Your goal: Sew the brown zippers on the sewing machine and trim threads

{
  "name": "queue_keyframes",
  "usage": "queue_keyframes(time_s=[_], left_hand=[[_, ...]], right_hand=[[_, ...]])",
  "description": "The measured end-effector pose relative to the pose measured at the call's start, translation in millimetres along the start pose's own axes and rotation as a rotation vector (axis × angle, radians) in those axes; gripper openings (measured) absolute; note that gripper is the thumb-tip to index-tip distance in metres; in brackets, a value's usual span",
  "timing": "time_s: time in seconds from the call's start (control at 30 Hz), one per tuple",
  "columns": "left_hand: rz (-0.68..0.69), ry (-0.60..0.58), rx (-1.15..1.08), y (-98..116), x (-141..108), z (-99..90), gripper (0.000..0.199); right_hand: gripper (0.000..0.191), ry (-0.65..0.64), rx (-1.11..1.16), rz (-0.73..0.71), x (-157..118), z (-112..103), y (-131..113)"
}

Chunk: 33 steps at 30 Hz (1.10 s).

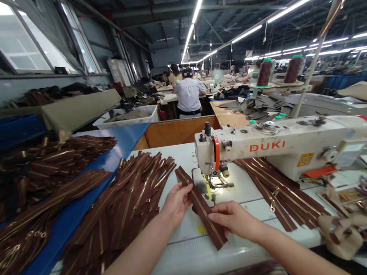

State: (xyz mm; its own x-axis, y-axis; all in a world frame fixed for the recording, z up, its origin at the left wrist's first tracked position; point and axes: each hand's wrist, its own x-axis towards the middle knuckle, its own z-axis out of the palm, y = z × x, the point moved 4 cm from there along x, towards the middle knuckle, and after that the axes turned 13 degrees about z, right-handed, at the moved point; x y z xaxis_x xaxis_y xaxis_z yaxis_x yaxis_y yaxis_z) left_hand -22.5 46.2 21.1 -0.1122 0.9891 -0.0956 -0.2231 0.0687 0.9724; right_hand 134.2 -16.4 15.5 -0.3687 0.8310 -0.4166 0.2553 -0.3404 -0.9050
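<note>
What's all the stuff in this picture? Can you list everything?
Sewing machine: one, white, on the white table, right of the hands.
Sewing table: one, white, under the hands.
Held zipper: one, brown with brass teeth, under both hands.
Zipper piles: two, brown, on the white table, either side of the hands.
Blue table: one, blue, far left, heaped with brown zippers.
Thread cones: two, reddish-brown, behind the sewing machine.
Co-worker: one, white shirt, far ahead.
Ceiling lights: many, white, overhead.
Left grip: one, bare, on the zipper's upper part.
Right grip: one, bare, on its lower part.
</note>
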Motion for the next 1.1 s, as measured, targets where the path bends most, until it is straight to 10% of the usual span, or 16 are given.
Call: queue_keyframes(time_s=[0.4,0.77,1.1], left_hand=[[0.429,-0.135,0.469,-0.5,61.2,22.4,0.032],[0.77,-0.523,0.978,-20.5,-14.3,31.0,0.031],[0.869,-0.615,1.19,-22.8,-15.5,30.2,0.039]], right_hand=[[0.012,0.29,-0.037,0.079,32.4,-23.3,11.4],[0.028,0.245,-0.209,0.075,33.0,-26.5,5.7],[0.025,0.482,-1.003,-0.153,15.2,-23.5,-15.2]])
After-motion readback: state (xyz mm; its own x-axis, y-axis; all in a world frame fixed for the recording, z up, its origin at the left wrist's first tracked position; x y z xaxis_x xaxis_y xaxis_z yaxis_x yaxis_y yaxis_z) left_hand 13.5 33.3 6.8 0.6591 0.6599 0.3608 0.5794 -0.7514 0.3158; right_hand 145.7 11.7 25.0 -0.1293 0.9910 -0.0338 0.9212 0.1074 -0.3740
